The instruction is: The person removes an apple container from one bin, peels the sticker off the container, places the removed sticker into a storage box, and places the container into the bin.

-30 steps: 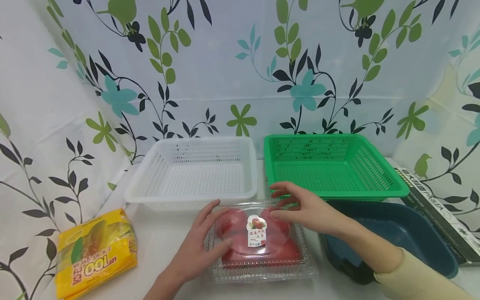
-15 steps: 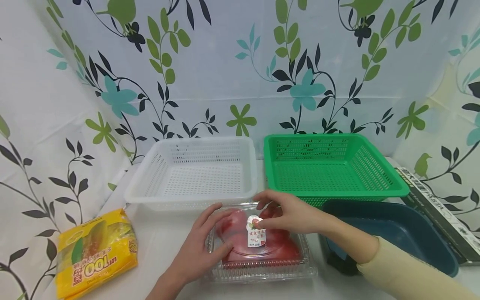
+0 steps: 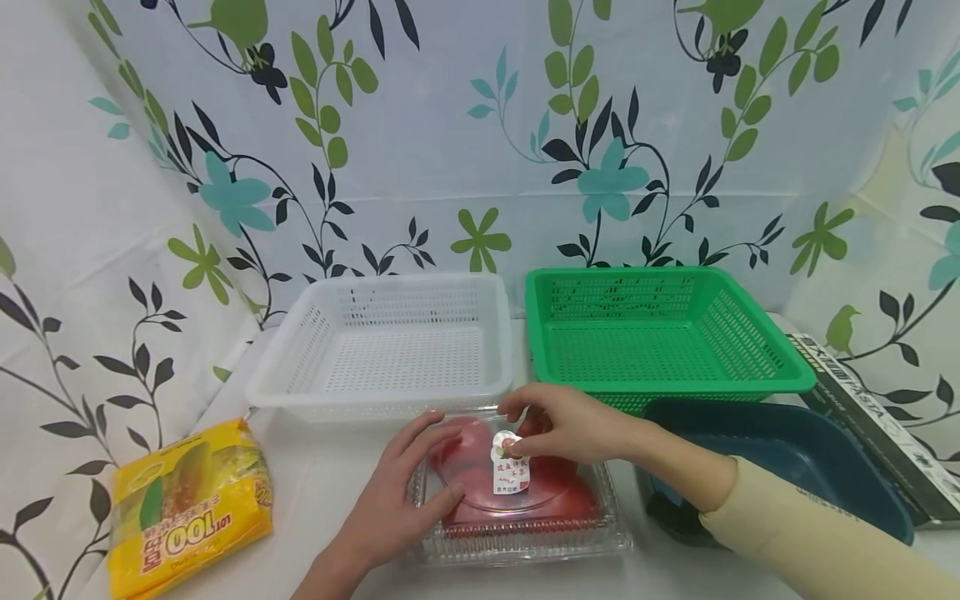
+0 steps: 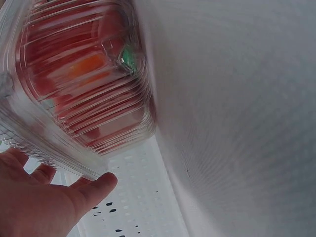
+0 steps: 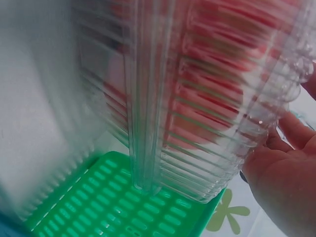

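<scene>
A clear plastic clamshell box (image 3: 525, 542) of large red fruit (image 3: 480, 483) lies in front at the middle. Its lid bears a white label (image 3: 511, 479) with a red fruit printed on it. My left hand (image 3: 401, 500) rests along the box's left edge, fingers and thumb spread and relaxed. Over the lid's upper right, my right hand (image 3: 573, 425) has bent fingers, its thumb tip at the label's upper part and its index fingertip apart from the thumb. In the right wrist view, the box's ribbed side (image 5: 207, 123) hides part of that hand.
Behind the box stand a white basket (image 3: 382, 400) and a green basket (image 3: 667, 386). A dark blue tub (image 3: 795, 442) sits at the right, overlapped by the right forearm, with a black pasta box (image 3: 877, 417) beyond it. A yellow packet (image 3: 191, 508) lies at the left.
My right hand has moved left and slightly down across the lid, bringing its thumb to the label. The left hand and the clamshell box stay nearly in place.
</scene>
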Demonstrator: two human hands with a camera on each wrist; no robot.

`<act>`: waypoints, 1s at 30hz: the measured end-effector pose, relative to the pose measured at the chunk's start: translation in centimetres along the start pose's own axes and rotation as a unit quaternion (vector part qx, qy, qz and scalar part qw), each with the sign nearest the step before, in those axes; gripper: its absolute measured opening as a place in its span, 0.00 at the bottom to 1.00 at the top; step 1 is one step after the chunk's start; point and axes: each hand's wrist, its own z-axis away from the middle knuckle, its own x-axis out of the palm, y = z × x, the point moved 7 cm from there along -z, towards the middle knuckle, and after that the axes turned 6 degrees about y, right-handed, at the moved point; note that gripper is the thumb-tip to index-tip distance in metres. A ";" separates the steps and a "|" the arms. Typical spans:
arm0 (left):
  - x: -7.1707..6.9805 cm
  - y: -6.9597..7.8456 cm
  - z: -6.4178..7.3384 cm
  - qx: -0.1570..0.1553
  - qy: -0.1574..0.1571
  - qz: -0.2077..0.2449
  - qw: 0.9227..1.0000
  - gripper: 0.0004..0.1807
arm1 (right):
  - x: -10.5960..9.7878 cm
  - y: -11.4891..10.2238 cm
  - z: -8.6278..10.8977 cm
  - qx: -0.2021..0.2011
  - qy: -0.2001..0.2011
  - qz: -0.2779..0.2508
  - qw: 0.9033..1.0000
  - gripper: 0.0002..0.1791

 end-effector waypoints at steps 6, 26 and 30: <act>-0.1 0.0 0.1 0.007 0.004 0.001 1.000 0.27 | 0.4 -0.4 -0.5 -0.016 -0.009 0.026 1.000 0.18; 0.1 0.0 0.1 0.019 0.006 -0.009 1.000 0.25 | 0.9 -0.9 -1.0 -0.025 -0.001 0.075 0.997 0.06; 0.1 0.1 0.0 0.020 0.005 -0.010 1.000 0.26 | 0.9 -1.0 -1.0 -0.019 0.001 0.058 0.998 0.07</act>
